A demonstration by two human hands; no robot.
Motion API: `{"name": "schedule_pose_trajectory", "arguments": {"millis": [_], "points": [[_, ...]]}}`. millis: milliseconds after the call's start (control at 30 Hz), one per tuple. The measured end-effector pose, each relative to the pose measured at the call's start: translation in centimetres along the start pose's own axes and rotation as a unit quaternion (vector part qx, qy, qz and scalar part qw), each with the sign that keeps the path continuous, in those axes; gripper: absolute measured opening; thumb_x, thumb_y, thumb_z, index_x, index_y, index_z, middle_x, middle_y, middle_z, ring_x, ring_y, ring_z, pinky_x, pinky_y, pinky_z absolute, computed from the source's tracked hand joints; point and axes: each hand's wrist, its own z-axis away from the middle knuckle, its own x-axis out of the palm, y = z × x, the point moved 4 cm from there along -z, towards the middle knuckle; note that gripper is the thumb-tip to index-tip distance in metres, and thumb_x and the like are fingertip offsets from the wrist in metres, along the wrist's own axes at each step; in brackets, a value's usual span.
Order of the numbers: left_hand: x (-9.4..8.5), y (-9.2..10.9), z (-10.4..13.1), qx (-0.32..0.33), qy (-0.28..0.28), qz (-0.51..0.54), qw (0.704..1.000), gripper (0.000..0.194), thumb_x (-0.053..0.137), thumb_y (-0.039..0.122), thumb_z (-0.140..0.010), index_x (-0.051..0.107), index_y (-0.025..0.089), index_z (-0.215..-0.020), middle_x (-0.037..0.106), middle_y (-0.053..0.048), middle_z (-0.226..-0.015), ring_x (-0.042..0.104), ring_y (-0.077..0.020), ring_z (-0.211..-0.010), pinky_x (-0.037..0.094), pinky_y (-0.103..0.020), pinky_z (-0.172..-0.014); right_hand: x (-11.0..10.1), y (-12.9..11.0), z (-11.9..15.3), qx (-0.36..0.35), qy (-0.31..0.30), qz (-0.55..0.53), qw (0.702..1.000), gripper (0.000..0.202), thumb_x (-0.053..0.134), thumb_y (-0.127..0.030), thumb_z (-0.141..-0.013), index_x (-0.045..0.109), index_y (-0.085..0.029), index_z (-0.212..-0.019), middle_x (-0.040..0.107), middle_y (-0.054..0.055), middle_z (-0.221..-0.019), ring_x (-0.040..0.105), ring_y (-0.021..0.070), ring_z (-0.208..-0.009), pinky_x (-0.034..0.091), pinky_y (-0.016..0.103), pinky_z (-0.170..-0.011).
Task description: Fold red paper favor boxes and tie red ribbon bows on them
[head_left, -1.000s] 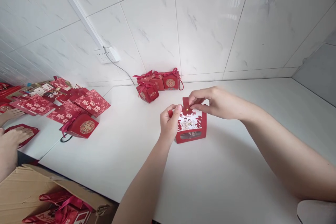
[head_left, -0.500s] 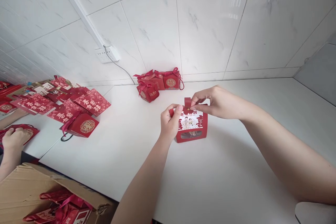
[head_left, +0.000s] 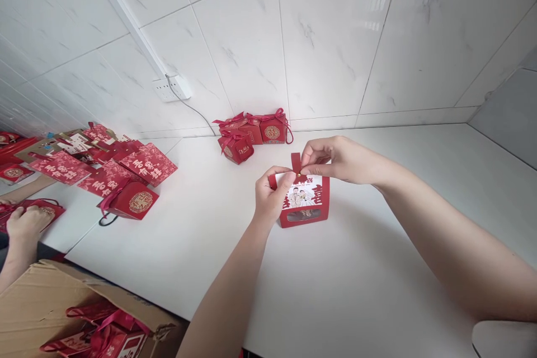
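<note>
A red box (head_left: 304,215) with a white panel showing a printed couple and an oval window stands upright on the white table (head_left: 369,268). My left hand (head_left: 272,193) grips its upper left side, the thumb pressed near the top. At the top, a red strap (head_left: 296,162) stands up in a loop beside a small gold-coloured stud (head_left: 299,174). The fingertips of my right hand (head_left: 335,159) are pinched at the strap's base by the stud; the exact hold is partly hidden.
Red ribboned boxes (head_left: 251,133) stand by the wall. Red cards (head_left: 149,164) and another box (head_left: 136,201) lie left. A cardboard carton (head_left: 37,296) holds more boxes at lower left. Another person's hand (head_left: 29,224) rests on a red item.
The strap now stands taller and narrower above the box. My right hand has moved slightly left and up with its fingertips still at the strap.
</note>
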Motion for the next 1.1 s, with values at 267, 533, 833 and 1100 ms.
{"name": "schedule_pose_trajectory", "arguments": {"millis": [267,533,833,1100], "points": [[0.09,-0.66,-0.08,-0.024,0.013,-0.013,1.0,0.029,0.079,0.04,-0.068,0.067,0.017,-0.082,0.067,-0.001,-0.074,0.064,-0.0146,-0.069,0.052,-0.024,-0.06,-1.05,-0.87,0.67,-0.088,-0.002,0.127,0.988,0.015,0.057,-0.027,-0.087,0.07,-0.025,-0.094,0.074,0.001,-0.094,0.068,0.0183,-0.084,0.052,0.031,-0.068],[0.11,-0.67,-0.27,-0.015,0.008,0.015,1.0,0.028,0.077,0.04,-0.071,0.067,0.017,-0.085,0.068,-0.002,-0.074,0.065,-0.0148,-0.069,0.053,-0.024,-0.06,-0.83,-0.71,0.59,-0.143,0.035,0.195,0.97,0.019,0.055,-0.025,-0.09,0.071,-0.028,-0.099,0.074,0.0,-0.091,0.066,0.0169,-0.077,0.05,0.03,-0.064],[0.25,-0.79,-0.24,-0.026,0.001,0.024,0.999,0.029,0.077,0.042,-0.071,0.067,0.017,-0.084,0.067,-0.001,-0.074,0.065,-0.0151,-0.068,0.053,-0.024,-0.06,-1.06,-0.7,0.62,-0.145,0.035,0.197,0.969,0.015,0.058,-0.026,-0.088,0.073,-0.027,-0.091,0.076,-0.001,-0.09,0.068,0.0173,-0.077,0.051,0.03,-0.066],[0.12,-0.68,-0.19,-0.019,0.003,0.012,1.0,0.031,0.077,0.04,-0.071,0.07,0.017,-0.091,0.07,-0.004,-0.079,0.066,-0.017,-0.073,0.054,-0.026,-0.064,-0.87,-0.26,0.43,-0.073,0.039,0.141,0.987,0.011,0.059,-0.027,-0.086,0.064,-0.024,-0.096,0.074,0.001,-0.087,0.069,0.018,-0.079,0.051,0.028,-0.063]]}}
